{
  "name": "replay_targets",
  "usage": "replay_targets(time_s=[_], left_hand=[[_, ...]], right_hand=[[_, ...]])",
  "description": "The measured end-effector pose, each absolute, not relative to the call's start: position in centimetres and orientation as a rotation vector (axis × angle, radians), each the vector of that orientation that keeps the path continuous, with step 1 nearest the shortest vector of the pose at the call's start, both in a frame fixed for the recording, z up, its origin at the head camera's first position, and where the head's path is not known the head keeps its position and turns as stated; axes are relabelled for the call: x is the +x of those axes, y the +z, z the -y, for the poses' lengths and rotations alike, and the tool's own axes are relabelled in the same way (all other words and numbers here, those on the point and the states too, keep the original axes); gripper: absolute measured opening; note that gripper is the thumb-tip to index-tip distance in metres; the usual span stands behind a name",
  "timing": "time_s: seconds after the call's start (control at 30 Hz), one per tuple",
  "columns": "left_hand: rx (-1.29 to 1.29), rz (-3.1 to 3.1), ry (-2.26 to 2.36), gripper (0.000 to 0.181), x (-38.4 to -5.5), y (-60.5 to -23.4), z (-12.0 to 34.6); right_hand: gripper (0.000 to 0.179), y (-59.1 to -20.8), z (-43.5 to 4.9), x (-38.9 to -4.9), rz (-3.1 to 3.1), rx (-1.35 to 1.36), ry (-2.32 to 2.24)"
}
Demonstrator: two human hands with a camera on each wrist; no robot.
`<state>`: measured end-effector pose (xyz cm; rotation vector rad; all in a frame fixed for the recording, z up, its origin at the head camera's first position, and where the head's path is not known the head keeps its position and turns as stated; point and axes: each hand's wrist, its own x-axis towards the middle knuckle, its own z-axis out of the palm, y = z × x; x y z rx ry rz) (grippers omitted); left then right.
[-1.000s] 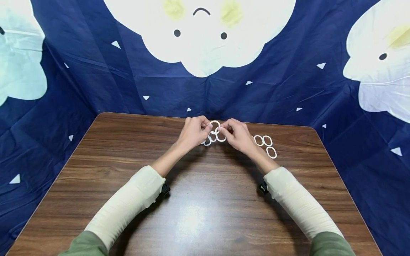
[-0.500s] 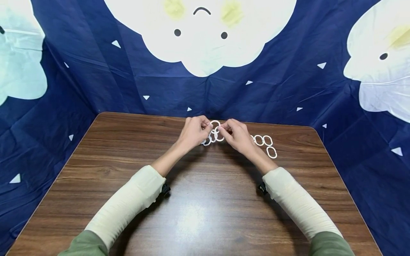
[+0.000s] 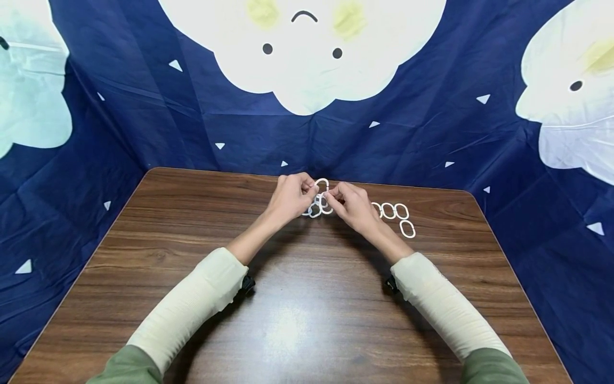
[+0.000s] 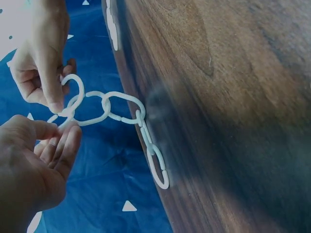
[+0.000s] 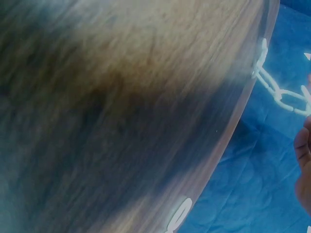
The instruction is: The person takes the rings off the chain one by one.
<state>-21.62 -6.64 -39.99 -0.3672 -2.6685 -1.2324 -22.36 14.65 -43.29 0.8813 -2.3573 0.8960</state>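
Observation:
In the head view, my left hand (image 3: pixel 289 198) pinches a white plastic chain link (image 3: pixel 322 181) between thumb and fingers at the table's far edge. Facing it, my right hand (image 3: pixel 354 205) pinches another white link (image 4: pixel 80 92) by its side. The two links overlap right at the fingertips of both hands. From there a short chain of joined links (image 4: pixel 127 95) hangs across to the table, its tail (image 4: pixel 158 167) resting near the edge. At the right wrist view's margin, only part of my right hand (image 5: pixel 303 162) shows, beside the chain (image 5: pixel 269 82).
Several loose white links lie to the right of my right hand, three in a row (image 3: pixel 388 211) and one link (image 3: pixel 407 229) closer to me. The brown wooden table (image 3: pixel 288 266) ends just beyond my hands, before a dark blue cloth (image 3: pixel 249 133) with clouds.
My right hand has shifted slightly left with its link, which now overlaps the left hand's link more. Another loose link shows from behind the right hand. The left hand has stayed nearly still.

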Motion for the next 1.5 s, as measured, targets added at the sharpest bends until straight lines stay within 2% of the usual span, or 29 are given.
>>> replay_targets(time_s=[0.6, 1.5], left_hand=[[-0.497, 2.627, -1.176, 0.010, -21.9, -39.8, 7.3], [-0.557, 2.622, -1.212, 0.011, -21.9, -39.2, 7.6]], right_hand=[[0.013, -41.9, -16.2, -22.5, 2.591, 0.647, 1.208], [0.014, -40.9, -20.5, -21.5, 2.758, 0.546, 1.120]])
